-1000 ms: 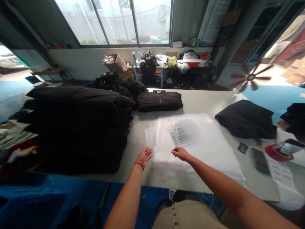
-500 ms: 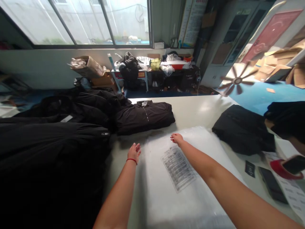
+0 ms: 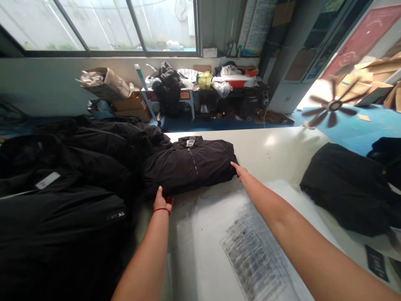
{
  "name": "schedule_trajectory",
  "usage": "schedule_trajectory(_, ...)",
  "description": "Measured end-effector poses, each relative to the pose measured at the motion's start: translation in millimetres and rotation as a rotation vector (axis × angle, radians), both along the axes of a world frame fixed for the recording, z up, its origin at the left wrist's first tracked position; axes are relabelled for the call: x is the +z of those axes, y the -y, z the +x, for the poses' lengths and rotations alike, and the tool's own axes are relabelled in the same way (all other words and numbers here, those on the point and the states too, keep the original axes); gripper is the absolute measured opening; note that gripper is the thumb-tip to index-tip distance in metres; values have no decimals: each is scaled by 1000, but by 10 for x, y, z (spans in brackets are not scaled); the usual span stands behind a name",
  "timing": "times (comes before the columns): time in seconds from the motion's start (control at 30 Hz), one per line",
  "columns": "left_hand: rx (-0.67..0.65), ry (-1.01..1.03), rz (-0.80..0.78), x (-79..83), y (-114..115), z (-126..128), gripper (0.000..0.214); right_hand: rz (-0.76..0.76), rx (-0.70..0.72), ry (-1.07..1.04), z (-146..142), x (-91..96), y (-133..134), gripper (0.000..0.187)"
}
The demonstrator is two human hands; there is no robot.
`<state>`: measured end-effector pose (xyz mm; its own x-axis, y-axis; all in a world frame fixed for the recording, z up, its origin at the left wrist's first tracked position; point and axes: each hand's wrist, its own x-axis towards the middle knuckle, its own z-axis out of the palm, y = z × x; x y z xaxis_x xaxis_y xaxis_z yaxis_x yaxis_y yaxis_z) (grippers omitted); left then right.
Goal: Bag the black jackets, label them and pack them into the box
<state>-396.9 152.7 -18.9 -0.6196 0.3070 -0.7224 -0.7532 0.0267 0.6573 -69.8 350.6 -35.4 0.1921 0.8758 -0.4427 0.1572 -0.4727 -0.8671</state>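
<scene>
A folded black padded jacket (image 3: 188, 165) lies on the white table (image 3: 275, 146); it is judged soft, probably slippery, best taken at both ends. It is touched, well apart, by the open right hand (image 3: 240, 171) and the left hand (image 3: 162, 201), whose grip cannot be told.

Black jacket (image 3: 184, 167), grey-printed clear plastic bag (image 3: 250, 251).

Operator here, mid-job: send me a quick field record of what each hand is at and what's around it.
Left hand: at the near edge of the folded black zip jacket, fingers hidden by it
Right hand: fingertips at the jacket's right end
Left of jacket: pile of black jackets
Below hands: clear plastic bag on white table
</scene>
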Motion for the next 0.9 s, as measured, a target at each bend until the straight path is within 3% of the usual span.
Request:
schedule_trajectory(0.13,44,-52,127,68,-3,3,10,-15,-13,-101,5,153,127,44)
schedule_trajectory(0.23,44,-61,284,160,194,93,18,35,52,-261,183,267,551,42)
schedule_trajectory(0.33,32,-35,347,207,609,266,24,42,97,-473,483,347,1235,50)
schedule_trajectory(0.43,22,-6,281,121,1143,460,28,52,162,-565,814,351,2003,59)
schedule_trajectory(0.53,16,26,166,-82,1633,598,31,64,197,-474,1104,247,2639,63)
schedule_trajectory(0.6,16,20,120,-222,1867,647,34,34,244,-328,1277,151,2917,66)
schedule_trajectory(0.73,24,34,19,-351,2080,681,40,-141,472,57,1577,113,3036,70)
schedule_trajectory(0.8,22,60,-37,-335,2096,686,40,-152,481,397,1631,226,2860,72)
schedule_trajectory(0.9,-11,63,-76,-282,2073,698,40,65,350,743,1446,491,2347,70)
